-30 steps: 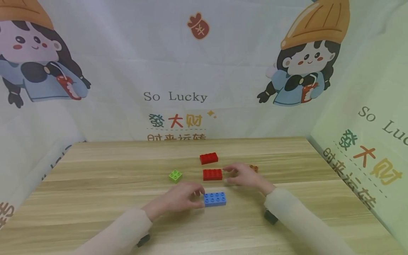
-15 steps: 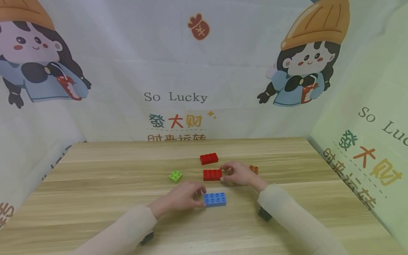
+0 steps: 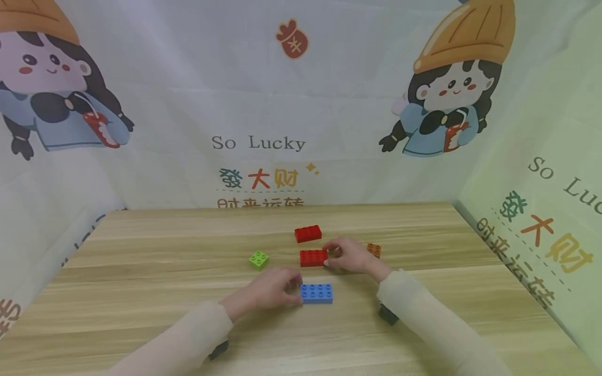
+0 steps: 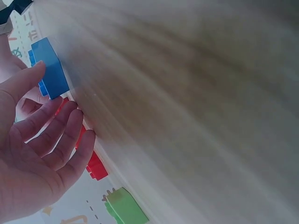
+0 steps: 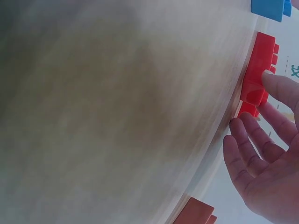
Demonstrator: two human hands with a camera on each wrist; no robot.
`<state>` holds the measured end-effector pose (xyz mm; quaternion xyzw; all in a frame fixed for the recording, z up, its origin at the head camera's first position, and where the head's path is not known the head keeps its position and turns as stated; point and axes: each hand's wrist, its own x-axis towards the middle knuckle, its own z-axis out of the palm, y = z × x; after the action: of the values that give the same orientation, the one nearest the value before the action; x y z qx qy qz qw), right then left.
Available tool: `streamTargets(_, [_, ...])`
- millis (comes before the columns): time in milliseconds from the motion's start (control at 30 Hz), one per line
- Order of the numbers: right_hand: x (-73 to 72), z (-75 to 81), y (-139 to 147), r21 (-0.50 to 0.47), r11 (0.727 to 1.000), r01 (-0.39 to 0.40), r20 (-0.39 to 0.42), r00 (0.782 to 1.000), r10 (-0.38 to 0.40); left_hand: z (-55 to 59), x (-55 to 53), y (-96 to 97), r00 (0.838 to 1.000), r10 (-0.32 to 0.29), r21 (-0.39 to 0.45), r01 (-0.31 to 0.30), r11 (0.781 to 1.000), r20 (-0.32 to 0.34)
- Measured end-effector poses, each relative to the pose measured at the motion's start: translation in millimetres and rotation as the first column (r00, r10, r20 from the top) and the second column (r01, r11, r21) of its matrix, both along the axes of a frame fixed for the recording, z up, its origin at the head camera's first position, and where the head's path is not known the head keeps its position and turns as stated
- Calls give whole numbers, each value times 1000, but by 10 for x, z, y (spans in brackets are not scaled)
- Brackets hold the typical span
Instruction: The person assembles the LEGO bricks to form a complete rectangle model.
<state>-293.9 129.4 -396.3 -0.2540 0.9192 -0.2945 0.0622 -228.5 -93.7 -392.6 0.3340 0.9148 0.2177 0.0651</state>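
Note:
On the wooden table a blue building brick (image 3: pixel 316 294) with two rows of studs lies at the left hand (image 3: pixel 275 289). Thumb and index finger pinch its left end; the other fingers spread loosely, as the left wrist view shows. Farther back, the right hand (image 3: pixel 351 256) pinches the right end of a red brick (image 3: pixel 312 258), its thumb in front and index finger behind. In the right wrist view the thumb lies against that red brick (image 5: pixel 259 65), and the remaining fingers are apart from it.
A second red brick (image 3: pixel 308 233) lies behind the first. Left of them sits a small lime-green brick (image 3: pixel 258 259). An orange-brown brick (image 3: pixel 374 250) is just beyond the right hand. Printed cloth (image 3: pixel 348 115) walls in the table (image 3: pixel 164 250) at the back and sides.
The right hand has moved left onto the end of the nearer red brick. The left hand has closed in slightly on the blue brick's end. The bricks stay almost where they were.

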Motion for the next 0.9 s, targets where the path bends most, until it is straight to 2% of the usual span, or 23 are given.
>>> streamTargets(267, [-16,-21,67,-3,1000,-2,2,1000,2,-15,-14,-103,999,19,37,-21,999,38])
streamTargets(433, [-6,-32,137,-4,999,-45,-37,998,45,-10,-15,-182,997,44,50,-47,998,63])
streamTargets(900, [109,-22,388,-33,995,-98,-39,995,96,-35,-53,-364,997,67,77,-71,995,45])
